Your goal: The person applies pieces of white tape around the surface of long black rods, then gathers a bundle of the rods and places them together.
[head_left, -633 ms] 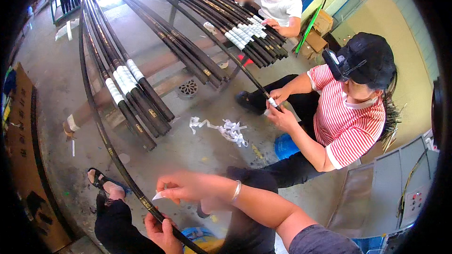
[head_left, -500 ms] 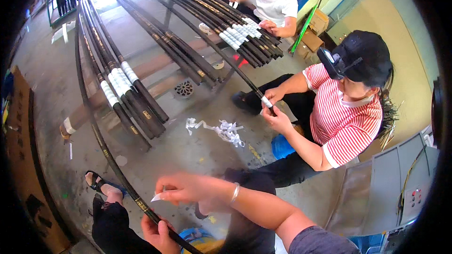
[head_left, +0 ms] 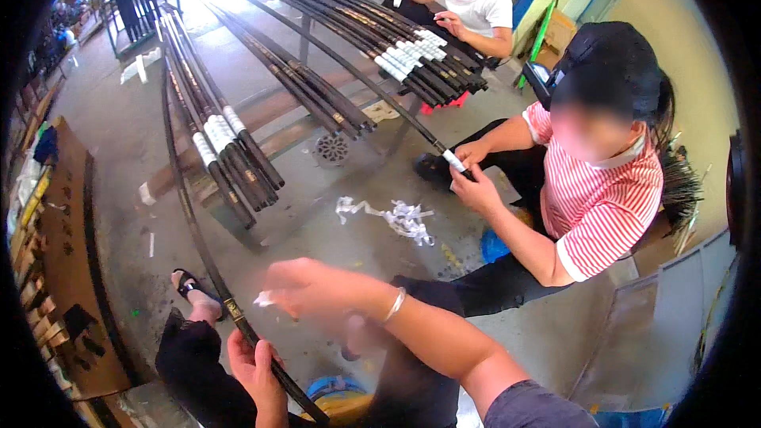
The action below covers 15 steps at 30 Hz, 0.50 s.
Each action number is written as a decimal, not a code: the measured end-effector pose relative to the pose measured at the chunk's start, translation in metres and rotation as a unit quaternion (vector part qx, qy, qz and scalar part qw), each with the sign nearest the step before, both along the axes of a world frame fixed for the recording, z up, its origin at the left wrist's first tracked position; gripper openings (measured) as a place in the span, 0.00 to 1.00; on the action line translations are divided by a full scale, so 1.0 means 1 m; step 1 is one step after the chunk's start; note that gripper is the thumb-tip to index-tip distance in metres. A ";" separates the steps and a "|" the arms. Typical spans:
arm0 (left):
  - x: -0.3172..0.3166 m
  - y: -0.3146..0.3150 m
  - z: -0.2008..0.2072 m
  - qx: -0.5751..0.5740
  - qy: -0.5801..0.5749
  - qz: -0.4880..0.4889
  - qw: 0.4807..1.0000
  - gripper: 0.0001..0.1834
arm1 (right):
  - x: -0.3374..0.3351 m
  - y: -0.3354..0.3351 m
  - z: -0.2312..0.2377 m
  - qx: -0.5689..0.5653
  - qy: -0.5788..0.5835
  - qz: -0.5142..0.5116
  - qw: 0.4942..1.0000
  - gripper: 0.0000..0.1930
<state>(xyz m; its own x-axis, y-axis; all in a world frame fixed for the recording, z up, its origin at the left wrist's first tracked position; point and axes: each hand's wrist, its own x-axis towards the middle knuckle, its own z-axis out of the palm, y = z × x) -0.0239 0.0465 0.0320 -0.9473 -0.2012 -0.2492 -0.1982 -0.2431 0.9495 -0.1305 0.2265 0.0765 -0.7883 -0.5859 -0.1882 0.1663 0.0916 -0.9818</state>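
held pole (head_left: 231, 306) & 11 o'clock poles (head_left: 298, 70) bare; 10 o'clock poles (head_left: 219, 131) wrapped
l hand (head_left: 265, 380) grips pole, r hand (head_left: 305, 289) pinches white strip (head_left: 263, 299)

Held rod (head_left: 230, 306) smooth, semi-gloss; bangle (head_left: 397, 303) shiny metal; brn box (head_left: 79, 281) matt cardbd.

On the grey floor (head_left: 143, 285) there is a round grate (head_left: 330, 150) with holes. A brown cardboard sheet (head_left: 79, 269) stands at the left. At the right, a person in a red-striped shirt (head_left: 594, 198) and a black cap (head_left: 610, 47) sits near a grey metal cabinet (head_left: 674, 309). Farther, a long green object (head_left: 541, 36) leans beside a cardboard box (head_left: 559, 32).
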 end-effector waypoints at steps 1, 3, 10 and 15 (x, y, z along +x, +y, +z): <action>0.002 -0.002 0.003 0.013 -0.003 0.007 1.000 0.20 | 0.000 -0.001 0.004 0.000 0.031 0.013 0.999 0.09; 0.000 -0.003 0.011 0.039 -0.007 0.013 0.999 0.21 | -0.010 0.002 0.023 0.002 0.095 0.031 0.995 0.09; 0.008 0.005 0.020 -0.030 0.015 0.035 0.999 0.22 | -0.018 0.017 -0.001 0.035 0.124 0.039 0.991 0.12; 0.011 -0.001 0.023 0.012 -0.041 0.026 0.999 0.23 | -0.010 0.019 0.021 -0.008 0.023 0.018 1.000 0.13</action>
